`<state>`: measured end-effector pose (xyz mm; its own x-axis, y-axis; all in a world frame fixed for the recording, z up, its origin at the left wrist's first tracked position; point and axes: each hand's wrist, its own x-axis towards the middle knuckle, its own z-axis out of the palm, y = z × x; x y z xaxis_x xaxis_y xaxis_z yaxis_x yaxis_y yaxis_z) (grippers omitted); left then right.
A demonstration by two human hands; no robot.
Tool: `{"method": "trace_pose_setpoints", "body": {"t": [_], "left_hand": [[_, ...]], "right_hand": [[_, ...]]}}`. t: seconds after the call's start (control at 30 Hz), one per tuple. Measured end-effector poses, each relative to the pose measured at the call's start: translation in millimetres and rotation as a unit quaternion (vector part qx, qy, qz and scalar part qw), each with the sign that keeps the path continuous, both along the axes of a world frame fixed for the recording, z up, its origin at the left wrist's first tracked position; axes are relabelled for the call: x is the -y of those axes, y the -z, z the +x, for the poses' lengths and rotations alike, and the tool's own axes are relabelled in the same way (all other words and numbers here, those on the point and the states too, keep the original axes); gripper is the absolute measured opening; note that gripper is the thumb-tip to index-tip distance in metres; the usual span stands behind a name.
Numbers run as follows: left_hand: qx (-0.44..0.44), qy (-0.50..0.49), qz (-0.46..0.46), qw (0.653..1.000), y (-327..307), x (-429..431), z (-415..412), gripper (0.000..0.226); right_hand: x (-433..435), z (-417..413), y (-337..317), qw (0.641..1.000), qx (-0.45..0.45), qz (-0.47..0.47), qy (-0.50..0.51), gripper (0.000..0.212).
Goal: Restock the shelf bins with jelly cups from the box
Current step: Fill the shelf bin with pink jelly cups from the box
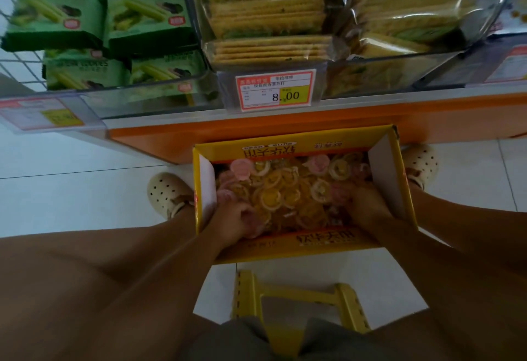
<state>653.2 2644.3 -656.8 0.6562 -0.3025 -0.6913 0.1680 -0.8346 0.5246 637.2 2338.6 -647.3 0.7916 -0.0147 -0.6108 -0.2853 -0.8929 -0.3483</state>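
Observation:
A yellow cardboard box [393, 172] stands open on the floor between my feet, full of yellow and pink jelly cups [285, 189]. Both hands are down inside it. My left hand [232, 222] is at the near left corner, its fingers curled round pink cups. My right hand [368, 206] is at the near right side, fingers dug into the pile and curled over cups; its fingertips are hidden among them.
Above the box runs an orange shelf base [313, 124] with clear bins of crackers [268, 18] and green cookie packs [114, 24], plus a price tag [275, 89] reading 8.00. I sit on a yellow stool [296, 303] on white tiles.

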Motion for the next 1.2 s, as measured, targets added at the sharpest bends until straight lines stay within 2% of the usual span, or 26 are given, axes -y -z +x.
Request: {"method": "trace_pose_setpoints", "body": {"t": [0.13, 0.23, 0.33, 0.47, 0.67, 0.8, 0.97, 1.13, 1.2], "left_hand": [[-0.057, -0.109, -0.079, 0.989, -9, 18, 5, 0.040], [-0.090, -0.170, -0.121, 0.974, -8, 27, 3, 0.036], [-0.105, -0.224, -0.159, 0.956, -7, 32, 1, 0.046], [-0.085, -0.274, -0.167, 0.943, -12, 34, 4, 0.036], [-0.097, -0.372, -0.178, 0.906, -10, 20, 13, 0.026], [-0.095, -0.383, -0.176, 0.902, -7, 14, 16, 0.029], [-0.073, -0.324, -0.163, 0.929, -8, 19, 15, 0.041], [-0.035, -0.235, -0.141, 0.961, -9, 30, 15, 0.031], [-0.057, -0.243, -0.141, 0.958, -10, 33, 11, 0.046]], "right_hand": [[-8, 7, -14, 0.999, 0.021, 0.016, 0.033, 0.037], [-19, 13, -19, 0.997, 0.026, 0.049, 0.052, 0.048], [-27, 15, -19, 0.972, 0.027, 0.164, 0.167, 0.042], [-26, 8, -12, 0.935, -0.011, 0.235, 0.265, 0.035], [-12, 5, 0, 0.947, -0.062, 0.194, 0.248, 0.036], [-25, 9, 6, 0.930, -0.090, 0.249, 0.254, 0.041], [-25, 2, 9, 0.949, -0.109, 0.225, 0.194, 0.090], [-30, 1, 12, 0.950, -0.090, 0.228, 0.195, 0.087], [-28, 0, 16, 0.947, -0.095, 0.230, 0.205, 0.083]]}}
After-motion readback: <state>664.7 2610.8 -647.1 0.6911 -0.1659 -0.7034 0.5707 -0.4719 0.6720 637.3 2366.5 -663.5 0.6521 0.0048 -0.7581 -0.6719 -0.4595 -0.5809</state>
